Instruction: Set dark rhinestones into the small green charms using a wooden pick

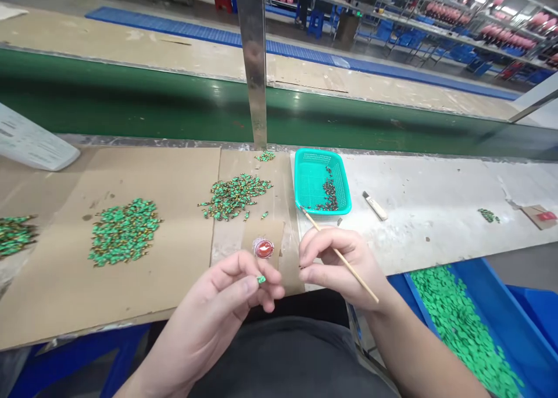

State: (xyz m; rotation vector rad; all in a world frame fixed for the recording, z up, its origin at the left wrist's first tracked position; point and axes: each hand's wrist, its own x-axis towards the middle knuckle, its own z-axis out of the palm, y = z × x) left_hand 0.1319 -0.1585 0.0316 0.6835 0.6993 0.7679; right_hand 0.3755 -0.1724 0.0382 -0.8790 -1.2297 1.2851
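My left hand (222, 305) pinches a small green piece (261, 279) between thumb and fingers. My right hand (340, 264) is shut on a thin wooden stick (340, 254), whose tip points up and left towards a teal plastic basket (303, 177). Dark small parts (329, 196) lie heaped inside that basket. Just beyond my hands sits a small round red dish (264, 248) on a cardboard sheet (143, 212). Loose piles of green-and-gold pieces (124, 232) (233, 196) lie on the cardboard to the left.
A blue bin (492, 305) full of flat green pieces stands at lower right. A white-handled knife (375, 205) lies on the white bench beside the basket. A metal post (251, 55) rises behind the cardboard. A green conveyor belt (218, 110) runs behind the bench.
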